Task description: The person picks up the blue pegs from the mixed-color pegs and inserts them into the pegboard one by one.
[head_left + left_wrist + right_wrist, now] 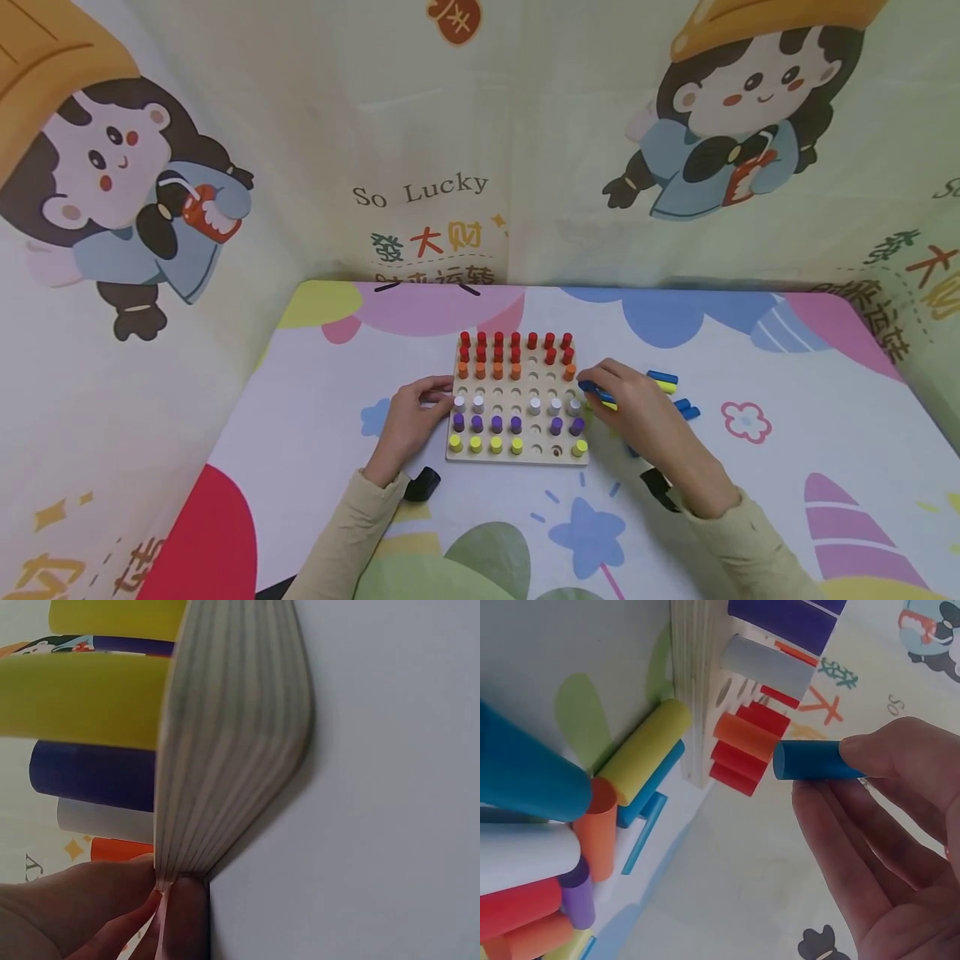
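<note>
A wooden pegboard (506, 400) lies on the table, with rows of red pegs (515, 340), orange, white, purple and yellow ones standing in its holes. My left hand (408, 425) holds the board's left edge; in the left wrist view the thumb (82, 900) lies at the top face and a finger sits against the layered side. Over the right edge, my right hand (645, 408) pinches a blue peg (814, 760) between thumb and fingers. The peg is tilted, close beside the end of the orange row. Several holes hold no peg, including the row between orange and white.
Loose blue pegs (662, 377) and a yellow peg (646, 750) lie right of the board. In the right wrist view more loose pegs, among them a white one (525, 859), a red one (517, 907) and an orange one (598, 825), lie close together.
</note>
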Demonstrator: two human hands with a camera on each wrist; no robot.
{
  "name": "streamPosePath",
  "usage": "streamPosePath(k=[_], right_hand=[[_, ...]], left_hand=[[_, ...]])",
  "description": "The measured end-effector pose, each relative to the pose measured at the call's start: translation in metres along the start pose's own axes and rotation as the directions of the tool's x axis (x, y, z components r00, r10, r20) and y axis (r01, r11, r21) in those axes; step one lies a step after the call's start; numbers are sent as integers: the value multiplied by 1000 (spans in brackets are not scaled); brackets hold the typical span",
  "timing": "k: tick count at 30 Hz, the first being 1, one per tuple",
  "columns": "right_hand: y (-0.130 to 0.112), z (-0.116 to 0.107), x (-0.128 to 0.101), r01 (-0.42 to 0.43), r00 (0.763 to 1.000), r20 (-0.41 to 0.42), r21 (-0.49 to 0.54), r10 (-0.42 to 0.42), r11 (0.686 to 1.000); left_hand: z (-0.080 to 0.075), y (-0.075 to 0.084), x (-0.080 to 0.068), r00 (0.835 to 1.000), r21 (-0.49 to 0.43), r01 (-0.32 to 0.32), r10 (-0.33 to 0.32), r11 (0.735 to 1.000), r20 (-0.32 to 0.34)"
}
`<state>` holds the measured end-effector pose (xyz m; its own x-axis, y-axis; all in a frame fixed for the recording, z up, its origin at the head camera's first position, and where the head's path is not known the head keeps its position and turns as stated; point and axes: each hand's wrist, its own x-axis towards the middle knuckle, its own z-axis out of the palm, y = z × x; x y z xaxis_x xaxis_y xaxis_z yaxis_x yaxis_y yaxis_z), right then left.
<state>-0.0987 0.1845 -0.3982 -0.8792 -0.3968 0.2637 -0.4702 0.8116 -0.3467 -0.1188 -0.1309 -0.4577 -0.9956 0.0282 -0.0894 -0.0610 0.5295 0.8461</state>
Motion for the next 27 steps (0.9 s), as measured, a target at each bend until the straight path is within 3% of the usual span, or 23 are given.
streamPosePath(k=[12,27], right_hand=[[-7,-2,8,47,999,-28,32,-46,998],[-19,-4,23,15,999,40,49,-17,999]], left_hand=[[-1,0,-1,1000,-7,0,0,1000,0],[0,0,-2,1000,-16,-25,25,1000,-3]])
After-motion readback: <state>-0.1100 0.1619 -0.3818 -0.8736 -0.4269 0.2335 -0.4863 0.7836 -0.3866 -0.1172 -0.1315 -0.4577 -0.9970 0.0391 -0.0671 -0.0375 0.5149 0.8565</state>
